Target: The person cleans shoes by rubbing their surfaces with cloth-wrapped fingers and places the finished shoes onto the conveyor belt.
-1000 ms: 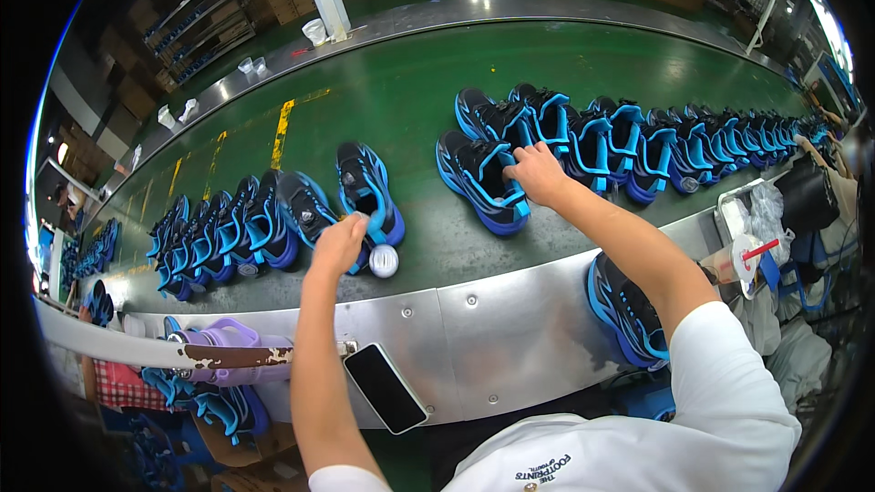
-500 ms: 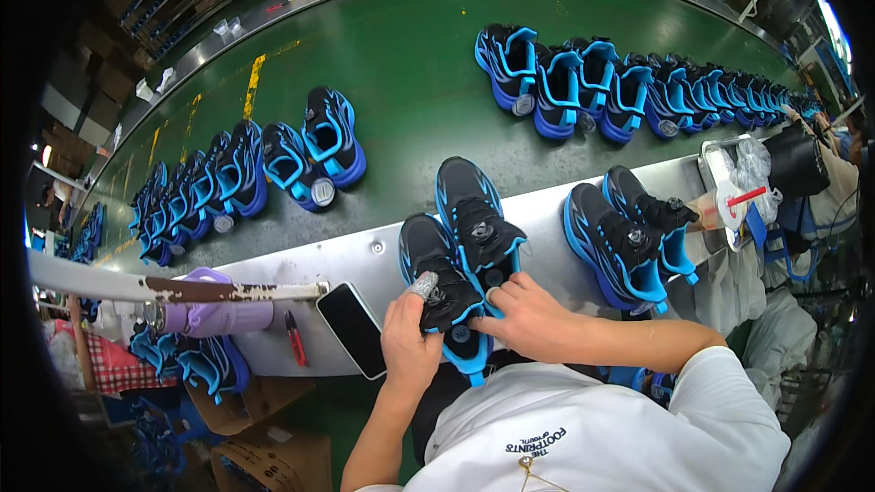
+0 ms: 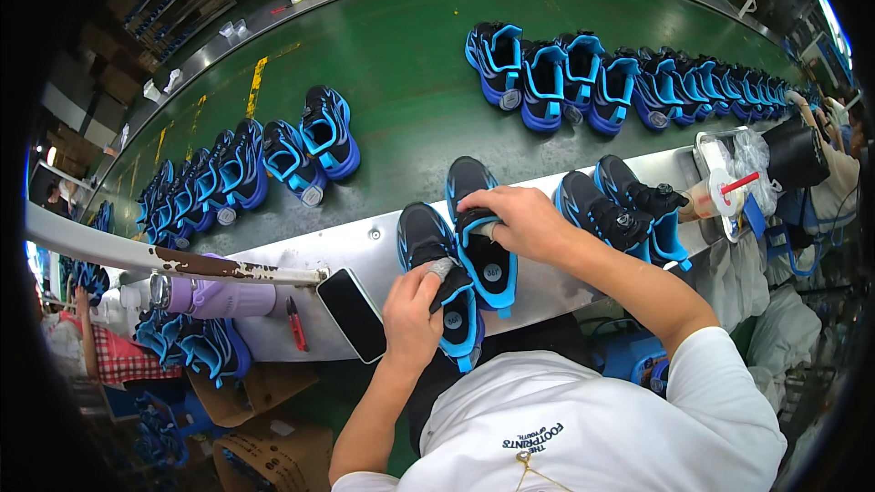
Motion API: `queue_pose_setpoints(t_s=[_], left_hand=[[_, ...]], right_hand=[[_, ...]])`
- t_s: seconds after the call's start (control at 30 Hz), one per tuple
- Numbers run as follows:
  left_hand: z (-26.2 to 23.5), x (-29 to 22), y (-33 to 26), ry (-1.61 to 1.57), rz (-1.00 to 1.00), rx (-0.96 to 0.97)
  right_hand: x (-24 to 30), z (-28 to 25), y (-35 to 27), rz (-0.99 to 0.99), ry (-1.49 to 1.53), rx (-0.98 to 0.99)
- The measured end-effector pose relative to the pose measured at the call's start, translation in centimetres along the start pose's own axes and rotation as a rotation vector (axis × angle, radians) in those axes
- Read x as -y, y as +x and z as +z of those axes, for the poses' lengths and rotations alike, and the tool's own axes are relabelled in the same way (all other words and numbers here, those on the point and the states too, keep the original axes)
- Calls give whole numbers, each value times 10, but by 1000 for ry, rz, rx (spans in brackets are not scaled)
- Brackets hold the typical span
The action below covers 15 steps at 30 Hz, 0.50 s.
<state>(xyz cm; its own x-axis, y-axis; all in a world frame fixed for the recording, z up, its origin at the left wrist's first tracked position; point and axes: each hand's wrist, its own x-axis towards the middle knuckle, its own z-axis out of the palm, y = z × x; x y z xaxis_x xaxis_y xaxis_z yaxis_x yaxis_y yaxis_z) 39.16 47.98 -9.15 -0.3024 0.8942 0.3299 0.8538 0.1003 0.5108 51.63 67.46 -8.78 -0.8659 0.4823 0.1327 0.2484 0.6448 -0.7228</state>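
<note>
Two black-and-blue sneakers lie side by side before me on a metal ledge, heels toward me. My left hand (image 3: 413,314) is closed on the collar and tongue area of the left sneaker (image 3: 426,235); a finger has a silvery-grey covering. My right hand (image 3: 521,221) pinches the tongue of the right sneaker (image 3: 468,179), fingers bent over its throat. That sneaker's opening shows a dark insole with a round pale mark. Its dial is hidden by my hand. Another pair of sneakers (image 3: 597,210) rests on the ledge to the right.
Beyond the metal ledge (image 3: 301,264), a green surface (image 3: 401,64) carries rows of sneakers at left and right. At left are a phone (image 3: 352,314), a red cutter (image 3: 296,324), a purple bottle (image 3: 223,298) and a chipped white bar (image 3: 109,244). A tray (image 3: 729,228) with a cup stands right.
My right hand has moved forward from the right sneaker's collar to its tongue, uncovering more of the insole. My left hand stays at the left sneaker. The view has shifted slightly.
</note>
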Motion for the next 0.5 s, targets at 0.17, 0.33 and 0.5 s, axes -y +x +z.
queue_pose_setpoints(t_s=[0.17,0.33,0.5], left_hand=[[15,-11,-1,54,-28,-10],[-6,0,1,-132,-52,92],[-1,2,-11,28,94,50]], right_hand=[[31,20,-9,-85,-234,-73],[3,13,-33,-183,-119,-120],[-7,4,-57,-174,-208,-69]])
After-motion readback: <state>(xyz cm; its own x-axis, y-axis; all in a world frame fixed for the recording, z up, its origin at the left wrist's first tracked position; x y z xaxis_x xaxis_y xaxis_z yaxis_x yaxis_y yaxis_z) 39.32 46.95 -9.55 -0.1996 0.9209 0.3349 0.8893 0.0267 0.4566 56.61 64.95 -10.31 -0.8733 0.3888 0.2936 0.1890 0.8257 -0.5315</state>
